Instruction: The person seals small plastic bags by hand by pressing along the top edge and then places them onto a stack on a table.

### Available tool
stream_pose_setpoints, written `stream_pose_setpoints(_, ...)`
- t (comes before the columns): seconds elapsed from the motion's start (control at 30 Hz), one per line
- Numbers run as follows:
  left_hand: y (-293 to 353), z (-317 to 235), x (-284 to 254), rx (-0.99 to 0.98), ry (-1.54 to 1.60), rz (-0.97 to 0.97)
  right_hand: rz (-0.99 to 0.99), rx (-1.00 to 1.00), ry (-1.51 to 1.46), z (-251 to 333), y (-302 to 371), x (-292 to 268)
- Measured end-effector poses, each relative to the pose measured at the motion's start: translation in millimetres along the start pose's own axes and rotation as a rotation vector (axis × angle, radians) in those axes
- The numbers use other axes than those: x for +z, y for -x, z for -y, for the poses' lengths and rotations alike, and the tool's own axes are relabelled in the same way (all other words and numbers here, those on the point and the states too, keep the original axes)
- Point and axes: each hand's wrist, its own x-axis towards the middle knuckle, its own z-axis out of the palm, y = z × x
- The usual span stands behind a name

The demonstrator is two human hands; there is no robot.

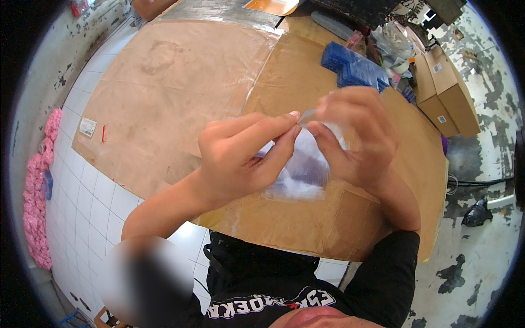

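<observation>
My left hand point(246, 150) pinches the edge of a small clear plastic piece point(308, 115) between thumb and fingertips. Whether it is a bag or a flat sheet, I cannot make out. Close beside it, my right hand point(358, 136) is raised with curled fingers smeared by motion; its thumb points at the plastic, and its grip on it is unclear. Under both hands, a pile of clear, whitish plastic sheets or bags point(301, 183) lies on the brown-covered table point(180, 82), partly hidden by the hands.
Blue plastic packs point(353, 65) are stacked at the table's far right. Beyond them are clear plastic wrapping point(392, 41) and cardboard boxes point(445, 90). A white label point(87, 127) and a red strip point(103, 133) lie at the left edge. Pink bundled material point(39, 202) rests on the tiled floor.
</observation>
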Motion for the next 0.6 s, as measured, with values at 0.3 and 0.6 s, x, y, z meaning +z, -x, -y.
stream_pose_setpoints(0.3, -0.3, 3.1, 1.1, -0.333, 0.507, 0.136, 0.294, 0.305, -0.479, -13.4, -6.8, -16.1)
stream_pose_setpoints(0.6, -9.8, 6.0, -11.5, -0.709, 0.818, 0.471, 0.430, 0.236, -0.466, -10.1, -3.4, -23.8)
